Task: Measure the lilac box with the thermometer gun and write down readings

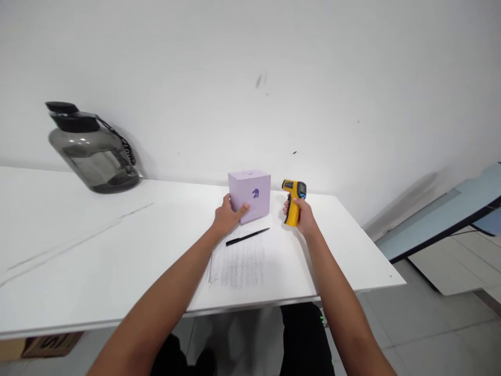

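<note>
A lilac box (pixel 256 201) with a dark horse-head mark on its front stands upright on the white table (pixel 172 224). My left hand (pixel 227 215) grips its left side, the thumb lying across the front face. In my right hand (pixel 305 215) is a yellow and black infrared thermometer (pixel 293 209), held by its handle just right of the box. Its nose points left and its small screen faces back toward me. A black pen (pixel 248 237) lies on the table in front of the box, above a patch of faint handwriting (pixel 243 265).
A large grey water bottle (pixel 96 156) with a black lid and strap stands at the back left by the white wall (pixel 203 89). Under the table's left end is a cardboard box (pixel 52 344). Beyond the right edge is a pale blue panel (pixel 438 219).
</note>
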A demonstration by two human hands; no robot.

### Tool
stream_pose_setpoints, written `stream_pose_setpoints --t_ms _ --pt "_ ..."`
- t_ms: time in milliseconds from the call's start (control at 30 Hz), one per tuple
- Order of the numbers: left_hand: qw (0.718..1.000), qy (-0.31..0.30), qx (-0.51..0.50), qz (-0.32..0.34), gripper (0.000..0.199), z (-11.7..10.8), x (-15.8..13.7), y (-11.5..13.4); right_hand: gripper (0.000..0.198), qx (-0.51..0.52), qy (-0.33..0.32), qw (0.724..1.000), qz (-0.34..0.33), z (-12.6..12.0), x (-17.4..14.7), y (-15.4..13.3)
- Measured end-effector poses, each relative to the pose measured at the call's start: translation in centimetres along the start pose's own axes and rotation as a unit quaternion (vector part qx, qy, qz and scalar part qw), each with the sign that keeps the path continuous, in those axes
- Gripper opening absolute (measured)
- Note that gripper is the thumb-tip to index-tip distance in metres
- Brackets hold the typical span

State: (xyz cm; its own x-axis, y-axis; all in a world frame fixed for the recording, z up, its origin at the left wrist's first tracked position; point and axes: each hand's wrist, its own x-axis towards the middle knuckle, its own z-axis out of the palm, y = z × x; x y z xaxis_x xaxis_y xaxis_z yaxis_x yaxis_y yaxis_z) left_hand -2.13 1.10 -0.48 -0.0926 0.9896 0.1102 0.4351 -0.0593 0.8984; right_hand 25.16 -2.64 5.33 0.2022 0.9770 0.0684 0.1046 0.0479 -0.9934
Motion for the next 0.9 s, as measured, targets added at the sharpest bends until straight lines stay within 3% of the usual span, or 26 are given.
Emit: stream_pose_setpoints --t_ms 100,333,900 --pt "1.000 0.000 -0.024 -0.018 0.098 0.0 0.2 -0.3 0.054 0.151 -0.005 0.987 -0.054 2.2 -1.9 -0.3" --pt "0.999 0.003 -0.034 -0.023 0.099 0.2 0.6 -0.9 0.047 0.030 -0.098 0.994 -0.020 5.1 -5.6 0.1" --pt "0.997 0.025 -0.066 -0.008 0.092 0.5 0.5 -1.4 0.046 0.043 -0.077 0.996 0.003 6.6 -5.7 1.1"
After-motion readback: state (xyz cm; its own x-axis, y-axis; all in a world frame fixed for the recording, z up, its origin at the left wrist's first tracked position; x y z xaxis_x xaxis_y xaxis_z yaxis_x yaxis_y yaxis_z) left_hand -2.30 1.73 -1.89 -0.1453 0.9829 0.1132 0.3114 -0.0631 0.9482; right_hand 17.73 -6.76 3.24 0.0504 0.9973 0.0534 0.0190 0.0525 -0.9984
